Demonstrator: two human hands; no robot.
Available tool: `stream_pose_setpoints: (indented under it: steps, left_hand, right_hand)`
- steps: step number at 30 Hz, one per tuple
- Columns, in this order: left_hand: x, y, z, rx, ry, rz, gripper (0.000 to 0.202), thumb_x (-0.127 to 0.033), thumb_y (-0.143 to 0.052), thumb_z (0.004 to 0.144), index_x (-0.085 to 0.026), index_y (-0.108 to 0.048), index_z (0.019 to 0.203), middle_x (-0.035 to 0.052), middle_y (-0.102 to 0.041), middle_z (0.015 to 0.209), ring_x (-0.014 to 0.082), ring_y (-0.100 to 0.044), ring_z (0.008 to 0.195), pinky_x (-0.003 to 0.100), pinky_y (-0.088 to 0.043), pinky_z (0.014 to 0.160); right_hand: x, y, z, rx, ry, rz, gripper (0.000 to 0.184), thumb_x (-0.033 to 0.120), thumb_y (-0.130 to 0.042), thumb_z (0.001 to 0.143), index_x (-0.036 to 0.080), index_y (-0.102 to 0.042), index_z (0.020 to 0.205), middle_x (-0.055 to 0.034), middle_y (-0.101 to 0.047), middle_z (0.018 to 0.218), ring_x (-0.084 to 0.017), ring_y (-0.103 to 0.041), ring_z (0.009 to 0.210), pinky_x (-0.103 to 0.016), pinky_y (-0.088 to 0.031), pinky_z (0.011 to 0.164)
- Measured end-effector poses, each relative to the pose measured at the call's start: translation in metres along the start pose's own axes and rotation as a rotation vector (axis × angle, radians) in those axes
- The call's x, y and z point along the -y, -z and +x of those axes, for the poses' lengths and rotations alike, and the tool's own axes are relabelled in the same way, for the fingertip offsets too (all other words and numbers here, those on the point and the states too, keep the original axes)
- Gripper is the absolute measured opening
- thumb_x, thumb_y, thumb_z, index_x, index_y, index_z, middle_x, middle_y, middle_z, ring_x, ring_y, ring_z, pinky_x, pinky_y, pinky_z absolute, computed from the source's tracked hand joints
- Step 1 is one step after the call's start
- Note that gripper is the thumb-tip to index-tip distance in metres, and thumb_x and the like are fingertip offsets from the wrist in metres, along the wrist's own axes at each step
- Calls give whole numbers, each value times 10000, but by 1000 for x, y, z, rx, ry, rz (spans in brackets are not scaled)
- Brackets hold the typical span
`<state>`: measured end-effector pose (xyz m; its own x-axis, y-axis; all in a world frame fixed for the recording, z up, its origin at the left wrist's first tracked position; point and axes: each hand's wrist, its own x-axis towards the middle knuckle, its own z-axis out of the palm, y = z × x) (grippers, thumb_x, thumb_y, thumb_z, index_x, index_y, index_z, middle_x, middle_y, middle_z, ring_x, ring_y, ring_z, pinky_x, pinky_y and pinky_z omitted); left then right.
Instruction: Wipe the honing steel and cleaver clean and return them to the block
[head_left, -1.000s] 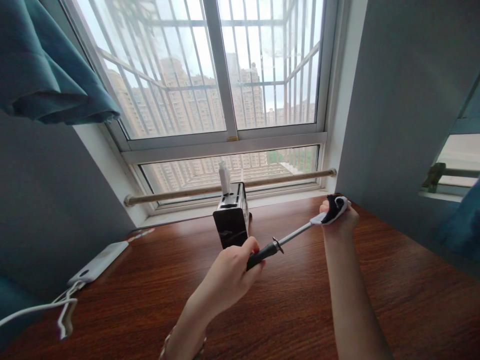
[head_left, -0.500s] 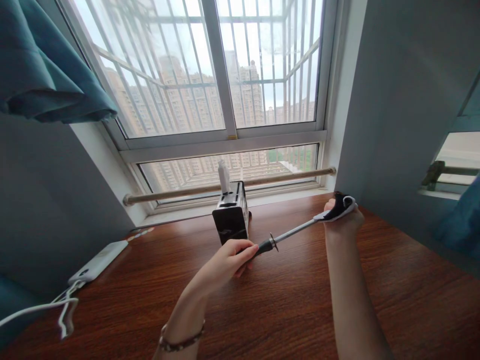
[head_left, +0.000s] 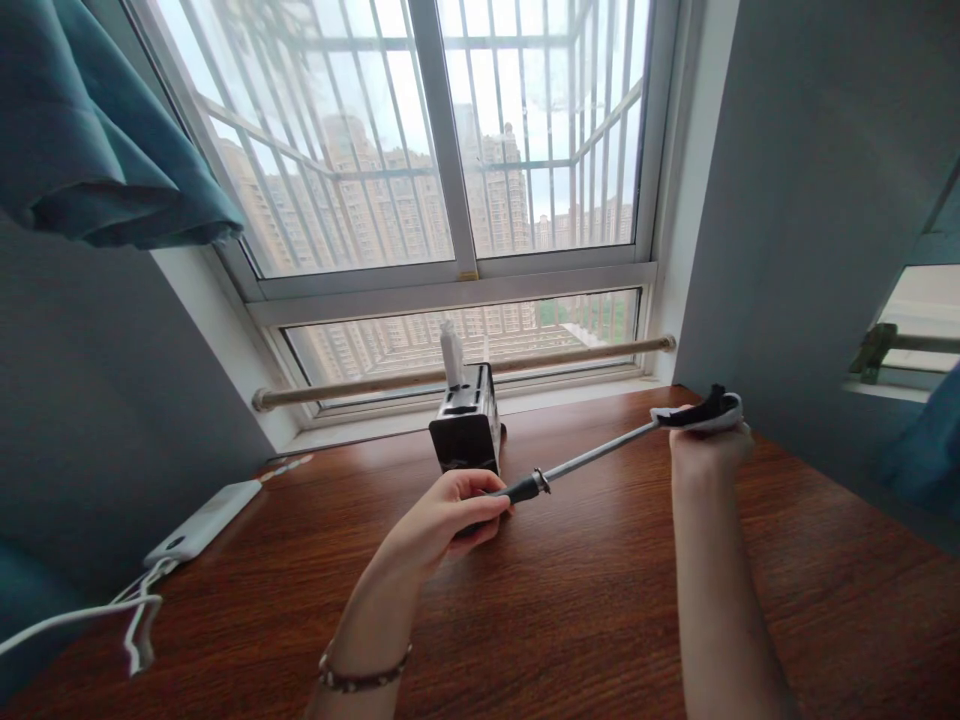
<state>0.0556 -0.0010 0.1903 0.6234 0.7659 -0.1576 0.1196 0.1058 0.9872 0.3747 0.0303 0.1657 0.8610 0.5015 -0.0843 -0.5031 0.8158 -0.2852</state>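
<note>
Left hand (head_left: 457, 510) grips the metal rod (head_left: 600, 452) by its black handle (head_left: 524, 488), right hand (head_left: 711, 446) grips the black-and-white cloth (head_left: 703, 411) at 2 o'clock along it, now farther from the guard (head_left: 541, 482), leaving more rod bare above the tabletop (head_left: 585, 600).

A tissue box (head_left: 463, 443) stands near the table's (head_left: 570, 610) far edge, the left hand (head_left: 442, 525) before it; beyond that edge runs a rail (head_left: 570, 355), a window (head_left: 461, 285) behind. A corded device (head_left: 204, 522) lies by the left edge. A rod (head_left: 596, 455) spans from the left hand to a cloth (head_left: 701, 412) in the right hand (head_left: 712, 446), toward the far right corner.
</note>
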Motion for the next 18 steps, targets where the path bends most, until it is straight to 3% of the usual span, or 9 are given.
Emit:
stream_pose_setpoints:
  steps: [6, 12, 15, 18]
  left_hand:
    - [4, 0, 8, 166, -12, -397, 173, -274, -532, 799, -102, -547, 797, -70, -362, 467, -22, -149, 306, 101, -79, 272]
    - [3, 3, 5, 201, -60, -744, 118, -185, -484, 824, -92, -556, 828, -88, -295, 499, -37, -120, 317, 65, -128, 277]
    - [4, 0, 6, 143, -135, -779, 86, -106, -469, 809, -94, -552, 827, -87, -303, 499, -37, -144, 313, 63, -148, 280]
    - [5, -1, 9, 107, -189, -831, 97, -102, -471, 804, -81, -558, 842, -82, -332, 505, -40, -188, 311, 53, -183, 282]
  right_hand:
    - [-8, -6, -3, -90, -17, 72, 214, 166, -294, 809, 176, -502, 758, 13, -570, 699, -100, -577, 656, -218, -486, 608]
    - [-17, -10, -18, -140, -164, -30, 181, 184, -346, 837, 182, -516, 776, 47, -575, 668, -82, -582, 637, -203, -481, 604]
    - [-34, -16, -40, -92, -313, -99, 146, 182, -389, 846, 184, -511, 767, 56, -585, 646, -75, -577, 604, -189, -476, 579]
    - [-54, -24, -82, 73, -518, -149, 118, 155, -427, 833, 173, -526, 770, 32, -616, 679, -87, -589, 623, -207, -495, 622]
